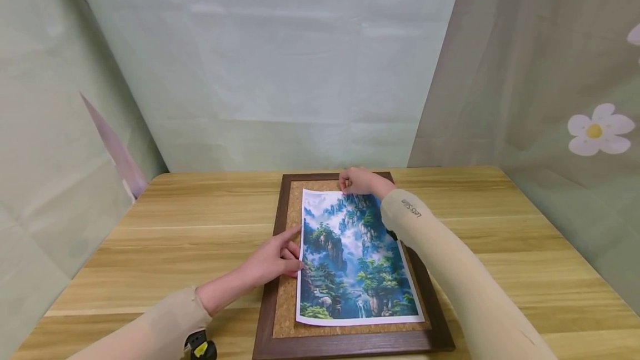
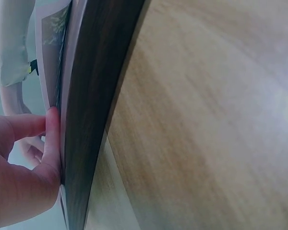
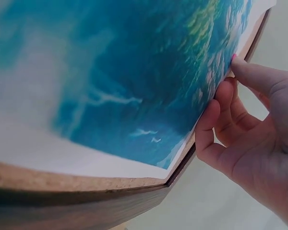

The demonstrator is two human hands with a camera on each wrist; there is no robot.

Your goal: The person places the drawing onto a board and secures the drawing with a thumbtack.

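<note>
item: landscape print (image 1: 354, 260), lying on the cork board (image 1: 287, 299) inside a dark wooden frame (image 1: 350, 343), on the wooden table (image 1: 525, 238). my left hand (image 1: 275, 260) rests with relaxed fingers on the print's left edge, gripping nothing. my right hand (image 1: 356, 181) pinches the print's far edge, fingertips curled on it.

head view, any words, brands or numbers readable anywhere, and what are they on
"Less Slim", as best it reads: small dark print on the right sleeve, near the wrist; the letters are tiny and the reading is uncertain.
The landscape print on the cork board: no text visible.
The wooden table and the flower-patterned curtain: no text.
The wrist views show no writing.
</note>
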